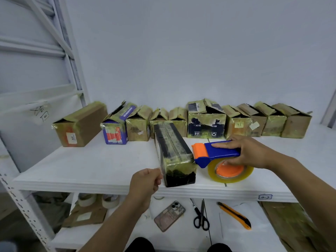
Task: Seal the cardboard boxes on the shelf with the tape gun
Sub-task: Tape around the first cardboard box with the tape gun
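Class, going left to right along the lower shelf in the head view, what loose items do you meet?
tape rolls → phone → scissors → knife

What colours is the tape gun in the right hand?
The tape gun is blue with an orange front end and roll hub; head view.

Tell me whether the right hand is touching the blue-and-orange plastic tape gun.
Touching. The head view shows the right hand gripping the tape gun, fingers lying along its blue body.
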